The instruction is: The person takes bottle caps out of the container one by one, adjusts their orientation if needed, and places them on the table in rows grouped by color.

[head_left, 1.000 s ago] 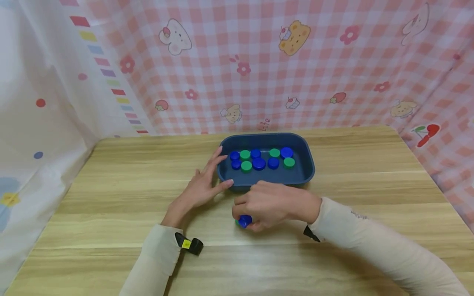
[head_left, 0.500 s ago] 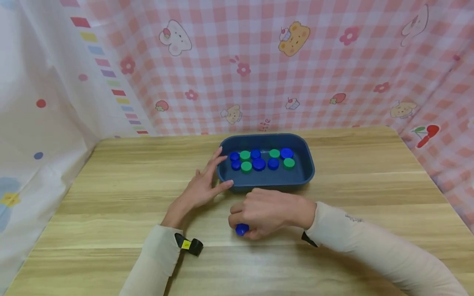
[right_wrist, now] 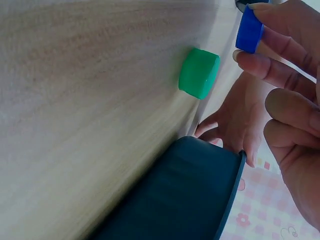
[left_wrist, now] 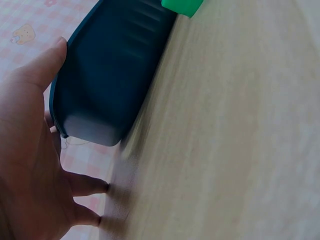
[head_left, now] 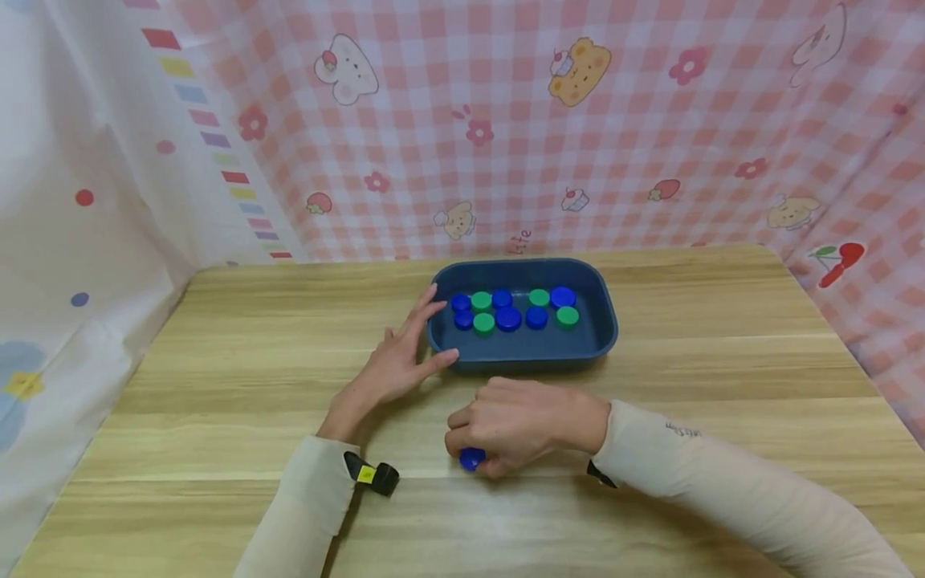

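Note:
A blue round cap [head_left: 473, 459] is pinched between the thumb and fingertip of my right hand [head_left: 522, 421], just in front of the tray. In the right wrist view the same blue cap [right_wrist: 249, 30] is held on edge, apart from a green cap [right_wrist: 199, 74] on the tabletop. From the head view that green cap is hidden by my right hand. My left hand [head_left: 393, 357] spreads its straight fingers around the left end of the dark blue tray [head_left: 527, 353], its thumb on the front rim. Several blue and green caps lie inside, such as a large blue one [head_left: 508, 319].
A wooden tabletop [head_left: 253, 361] extends around the tray and both arms. Behind it hangs a pink checked curtain [head_left: 419, 152] with cartoon prints. A black wrist strap [head_left: 377, 477] sits on the left sleeve.
My right hand has moved with the blue cap a little toward the table's near side. The green edge glimpsed beneath it is now hidden. The left hand stays at the tray.

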Tool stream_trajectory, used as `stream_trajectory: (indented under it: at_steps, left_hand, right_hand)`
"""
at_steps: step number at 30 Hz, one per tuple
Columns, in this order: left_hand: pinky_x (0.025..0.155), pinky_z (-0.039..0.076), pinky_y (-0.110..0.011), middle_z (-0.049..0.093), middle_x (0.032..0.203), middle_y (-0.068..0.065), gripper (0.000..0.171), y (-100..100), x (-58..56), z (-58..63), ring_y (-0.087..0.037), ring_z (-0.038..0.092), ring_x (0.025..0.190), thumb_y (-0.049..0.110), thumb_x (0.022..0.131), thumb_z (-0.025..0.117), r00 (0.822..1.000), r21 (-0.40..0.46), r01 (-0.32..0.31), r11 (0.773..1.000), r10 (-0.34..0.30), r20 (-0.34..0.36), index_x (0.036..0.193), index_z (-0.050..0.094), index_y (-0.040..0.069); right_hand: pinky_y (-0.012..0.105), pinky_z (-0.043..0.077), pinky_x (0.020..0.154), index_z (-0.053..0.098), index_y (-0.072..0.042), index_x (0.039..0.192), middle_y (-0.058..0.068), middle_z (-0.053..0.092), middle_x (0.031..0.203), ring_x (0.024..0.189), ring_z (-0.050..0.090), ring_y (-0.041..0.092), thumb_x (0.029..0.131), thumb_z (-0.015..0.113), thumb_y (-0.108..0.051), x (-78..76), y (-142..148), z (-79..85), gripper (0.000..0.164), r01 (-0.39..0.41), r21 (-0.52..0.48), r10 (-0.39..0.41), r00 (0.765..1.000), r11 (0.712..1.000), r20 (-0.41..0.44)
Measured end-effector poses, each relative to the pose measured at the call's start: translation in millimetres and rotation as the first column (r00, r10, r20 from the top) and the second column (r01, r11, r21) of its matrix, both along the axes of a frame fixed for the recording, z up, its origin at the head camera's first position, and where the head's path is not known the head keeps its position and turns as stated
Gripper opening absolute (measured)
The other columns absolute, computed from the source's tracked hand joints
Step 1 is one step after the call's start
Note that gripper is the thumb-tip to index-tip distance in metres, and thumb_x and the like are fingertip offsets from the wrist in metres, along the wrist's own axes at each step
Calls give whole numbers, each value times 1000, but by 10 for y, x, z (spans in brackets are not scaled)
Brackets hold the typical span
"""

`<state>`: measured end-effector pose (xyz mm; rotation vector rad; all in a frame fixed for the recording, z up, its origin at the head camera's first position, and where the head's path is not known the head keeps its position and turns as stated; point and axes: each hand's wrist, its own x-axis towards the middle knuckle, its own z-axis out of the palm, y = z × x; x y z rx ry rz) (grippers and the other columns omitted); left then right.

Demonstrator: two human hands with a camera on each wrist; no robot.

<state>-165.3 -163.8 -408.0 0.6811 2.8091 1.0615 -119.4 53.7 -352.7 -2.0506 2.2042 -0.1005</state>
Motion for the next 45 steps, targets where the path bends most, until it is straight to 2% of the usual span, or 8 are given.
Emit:
stream_trajectory:
  at_steps: [10,15,25,33,45]
  left_hand:
    - [102,6,-72,-5,158,17,74,12,-2,9,-24,17,143,59,92,50,1000,7,5,1000,-5,-2,151,18,29]
    - [101,7,-73,-4,158,17,75,19,-12,21,-26,19,142,58,92,51,1000,8,8,1000,-8,-9,151,19,26]
    - [101,7,-73,-5,158,18,75,18,-18,41,-26,19,142,59,92,50,1000,5,5,1000,-5,-1,151,19,25]
    - [101,7,-73,-4,158,18,74,6,-7,24,-26,18,142,58,92,51,1000,3,6,1000,-6,-1,151,19,26]
    - [102,7,-73,-4,158,17,74,-4,5,17,-25,17,143,59,92,50,1000,1,3,1000,-3,2,151,19,28]
  right_hand:
    - [19,35,48,63,-22,93,-11,53,82,56,48,5,86,68,-31,18,6,-39,13,-18,26,19,998,1000,-67]
    - [22,36,49,63,-23,92,-11,54,83,57,47,7,86,68,-32,37,3,-68,13,-29,33,32,993,999,-110]
    - [24,39,51,64,-23,92,-10,55,82,58,52,10,84,71,-31,44,-22,-63,13,-29,53,36,991,998,-131]
    - [23,38,50,65,-27,90,-10,56,81,58,54,12,83,73,-32,47,-28,-80,12,-26,78,35,992,997,-123]
    - [20,35,48,65,-27,91,-11,54,80,55,48,7,84,73,-30,15,-28,-107,11,-25,79,28,999,997,-42]
